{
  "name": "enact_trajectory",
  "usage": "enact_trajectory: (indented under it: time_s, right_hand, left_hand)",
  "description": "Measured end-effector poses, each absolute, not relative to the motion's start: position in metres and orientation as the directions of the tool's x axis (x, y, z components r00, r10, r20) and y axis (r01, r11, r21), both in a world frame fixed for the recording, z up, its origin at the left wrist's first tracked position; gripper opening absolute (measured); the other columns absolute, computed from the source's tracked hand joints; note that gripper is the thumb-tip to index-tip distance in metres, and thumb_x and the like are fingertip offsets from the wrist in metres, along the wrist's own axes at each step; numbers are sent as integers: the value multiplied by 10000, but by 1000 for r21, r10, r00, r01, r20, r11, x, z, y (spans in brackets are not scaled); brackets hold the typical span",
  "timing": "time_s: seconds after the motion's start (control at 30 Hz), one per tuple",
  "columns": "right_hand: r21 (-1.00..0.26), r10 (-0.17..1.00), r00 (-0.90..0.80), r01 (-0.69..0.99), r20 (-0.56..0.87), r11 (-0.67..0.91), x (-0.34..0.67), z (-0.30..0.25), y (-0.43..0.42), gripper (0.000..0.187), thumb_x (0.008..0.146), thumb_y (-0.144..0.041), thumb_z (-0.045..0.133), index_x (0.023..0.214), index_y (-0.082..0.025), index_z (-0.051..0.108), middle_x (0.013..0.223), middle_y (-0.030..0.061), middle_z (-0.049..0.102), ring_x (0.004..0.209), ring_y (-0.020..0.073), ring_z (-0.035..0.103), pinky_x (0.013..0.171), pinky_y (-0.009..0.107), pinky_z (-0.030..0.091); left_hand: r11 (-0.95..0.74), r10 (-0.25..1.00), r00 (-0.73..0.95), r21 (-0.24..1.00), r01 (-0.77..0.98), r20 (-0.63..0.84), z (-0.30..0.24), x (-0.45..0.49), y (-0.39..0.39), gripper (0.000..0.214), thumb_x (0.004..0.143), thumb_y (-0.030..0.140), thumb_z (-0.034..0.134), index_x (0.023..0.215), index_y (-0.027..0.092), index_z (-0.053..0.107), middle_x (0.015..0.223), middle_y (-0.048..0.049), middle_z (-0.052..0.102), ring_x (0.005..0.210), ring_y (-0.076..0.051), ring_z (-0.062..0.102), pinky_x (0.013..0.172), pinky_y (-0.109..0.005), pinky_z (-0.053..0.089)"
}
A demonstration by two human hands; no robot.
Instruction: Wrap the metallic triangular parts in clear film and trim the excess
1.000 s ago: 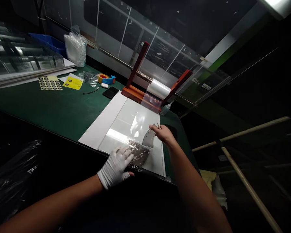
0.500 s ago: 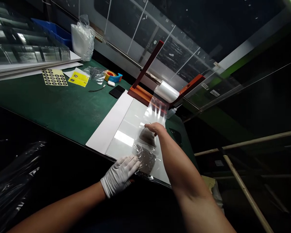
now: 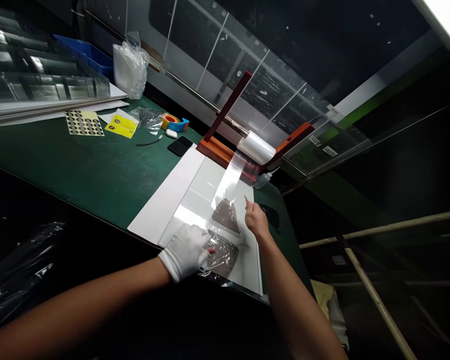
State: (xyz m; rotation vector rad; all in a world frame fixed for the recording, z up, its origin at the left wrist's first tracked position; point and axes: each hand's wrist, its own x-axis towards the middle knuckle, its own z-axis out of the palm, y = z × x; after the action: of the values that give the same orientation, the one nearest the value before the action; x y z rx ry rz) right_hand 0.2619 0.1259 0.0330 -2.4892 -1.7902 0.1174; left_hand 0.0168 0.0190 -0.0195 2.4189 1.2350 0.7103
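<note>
My left hand (image 3: pixel 185 251) wears a white glove and rests with curled fingers on the near edge of a grey curved piece wrapped in crinkled clear film (image 3: pixel 222 253). A second grey curved piece (image 3: pixel 227 215) lies just beyond it on a white glossy board (image 3: pixel 195 200). My bare right hand (image 3: pixel 257 220) is closed around a thin metal tool whose tip (image 3: pixel 245 199) points up, right of the second piece. A strip of clear film (image 3: pixel 232 175) runs from a film roll (image 3: pixel 255 147) on an orange-red stand (image 3: pixel 219 145) down to the pieces.
The green table (image 3: pixel 90 170) holds a black phone (image 3: pixel 180 146), a tape dispenser (image 3: pixel 174 121), yellow sticker sheets (image 3: pixel 84 122), a plastic bag (image 3: pixel 129 65), clear trays (image 3: pixel 37 85) at far left and a small squeeze bottle (image 3: pixel 264 179). Clear panels stand behind the stand.
My right hand lifted off the far grey piece and drew back to its right, tool tip now pointing up. My left hand's fingers curled up on the wrapped piece.
</note>
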Motion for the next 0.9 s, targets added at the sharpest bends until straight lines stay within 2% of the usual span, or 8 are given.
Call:
enact_trajectory:
  time_s: [0.07, 0.13, 0.23, 0.33, 0.53, 0.7, 0.9]
  right_hand:
    - [-156, 977, 214, 965, 15, -209, 273, 29, 105, 448, 1030, -411, 199, 1115, -171, 568, 986, 125, 699, 893, 250, 665, 758, 353, 476]
    - [-201, 996, 83, 977, 35, -75, 279, 25, 86, 348, 1009, -400, 292, 1070, -199, 569, 921, 81, 695, 837, 228, 660, 730, 318, 469]
    - [-243, 991, -112, 962, 68, 125, 277, 18, 65, 254, 972, -403, 419, 976, -229, 603, 959, 46, 679, 846, 196, 650, 743, 285, 461]
    - [-249, 968, -222, 937, 115, 245, 271, 11, 56, 200, 951, -366, 486, 953, -236, 638, 1020, 37, 655, 855, 178, 648, 737, 273, 454]
    - [-218, 940, -303, 918, 158, 333, 251, 0, 60, 111, 937, -271, 556, 929, -232, 659, 967, 23, 644, 803, 173, 641, 693, 266, 437]
    - [-171, 923, -353, 910, 154, 377, 236, -6, 67, 110, 952, -250, 560, 901, -226, 655, 922, 22, 638, 762, 174, 609, 666, 269, 408]
    - [-144, 919, -380, 908, 108, 393, 250, -2, 67, 133, 955, -234, 540, 870, -228, 642, 891, 15, 637, 746, 163, 585, 655, 263, 393]
  left_hand:
    - [-533, 845, 467, 482, 695, 260, -11, 17, 48, 309, 976, 390, 523, 1098, 164, 695, 1013, -130, 700, 952, -316, 627, 846, -457, 487]
    - [-538, 842, 468, 473, 697, 268, -10, 17, 77, 367, 909, 446, 635, 1151, 175, 686, 1128, -141, 690, 1056, -340, 611, 898, -471, 480]
    - [-601, 797, 537, 450, 661, 276, -19, 19, 109, 478, 781, 499, 774, 1151, 206, 696, 1277, -126, 651, 1232, -355, 539, 996, -464, 449]
    - [-658, 748, 604, 423, 623, 275, -30, 18, 122, 475, 761, 472, 799, 1145, 210, 698, 1338, -106, 628, 1330, -347, 474, 1066, -450, 401]
    - [-721, 686, 678, 376, 583, 265, -36, 14, 124, 399, 725, 500, 802, 988, 207, 734, 1201, -94, 677, 1186, -327, 569, 1004, -403, 426]
    - [-736, 670, 694, 350, 579, 261, -35, 13, 124, 386, 753, 490, 762, 1027, 220, 727, 1239, -93, 654, 1141, -319, 590, 991, -406, 432]
    - [-739, 664, 710, 353, 574, 235, -29, 12, 123, 448, 771, 485, 740, 1118, 203, 717, 1279, -116, 649, 1202, -350, 567, 1023, -445, 426]
